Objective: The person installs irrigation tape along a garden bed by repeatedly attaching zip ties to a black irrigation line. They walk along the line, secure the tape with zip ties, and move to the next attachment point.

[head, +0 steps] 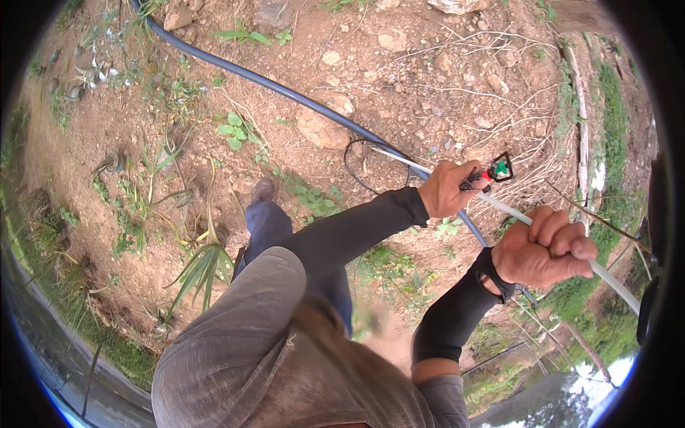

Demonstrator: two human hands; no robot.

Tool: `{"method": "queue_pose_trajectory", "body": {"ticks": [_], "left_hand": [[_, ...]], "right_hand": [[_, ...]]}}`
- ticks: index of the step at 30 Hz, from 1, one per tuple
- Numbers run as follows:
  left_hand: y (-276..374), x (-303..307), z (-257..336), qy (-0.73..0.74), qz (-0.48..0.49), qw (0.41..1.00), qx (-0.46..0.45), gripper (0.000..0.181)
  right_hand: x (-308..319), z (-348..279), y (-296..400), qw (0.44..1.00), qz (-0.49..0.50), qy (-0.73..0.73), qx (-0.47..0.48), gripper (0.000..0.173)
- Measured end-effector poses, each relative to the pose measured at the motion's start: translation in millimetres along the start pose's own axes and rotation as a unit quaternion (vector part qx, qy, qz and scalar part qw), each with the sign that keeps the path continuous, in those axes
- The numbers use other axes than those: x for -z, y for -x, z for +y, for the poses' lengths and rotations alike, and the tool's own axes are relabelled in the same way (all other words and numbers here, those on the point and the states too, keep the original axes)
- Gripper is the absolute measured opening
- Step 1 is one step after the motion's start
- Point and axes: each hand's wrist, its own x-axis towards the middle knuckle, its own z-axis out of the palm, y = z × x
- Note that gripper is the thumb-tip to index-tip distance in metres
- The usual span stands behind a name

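A pale, slim rod (504, 207) runs slantwise through both of my hands. My left hand (447, 190) grips it near its far end, with fingers curled around it. Beside that hand's fingertips sits a small micro-sprinkler (500, 168) with a black frame, a green spinner and a red collar; how it is fastened is hidden. My right hand (543, 247) is clenched around the rod lower down, and the rod continues past it to the right. From near my left hand a thin black tube (346, 160) loops out above the soil.
A dark blue-black hose (257, 79) crosses the stony soil under the rod. Rocks (324, 128), dry roots (497, 99) and low weeds (235, 130) lie around. A spiky-leaved plant (206, 267) grows beside my leg (265, 222). A thin branch (594, 214) stands at the right.
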Motion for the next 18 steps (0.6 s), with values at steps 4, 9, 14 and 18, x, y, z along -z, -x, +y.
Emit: {"method": "queue_pose_trajectory", "body": {"ticks": [4,9,14,18], "left_hand": [[-5.5,7.3,13.2,-0.087,0.050,0.989,0.108,0.031],[2.0,74.9,79.8,-0.088,0.232,0.956,0.157,0.041],[69.1,105.8,175.6,0.142,0.157,0.937,0.276,0.034],[107.2,82.4,220.5,0.278,0.133,0.867,0.392,0.030]], "right_hand": [[11.6,-9.2,0.9,0.987,-0.059,0.142,-0.049,0.048],[57.3,-33.7,66.2,0.951,-0.004,0.221,-0.215,0.061],[84.9,-57.0,189.3,0.874,0.042,0.184,-0.448,0.040],[47.4,-84.1,218.1,0.873,-0.061,0.155,-0.457,0.027]]}}
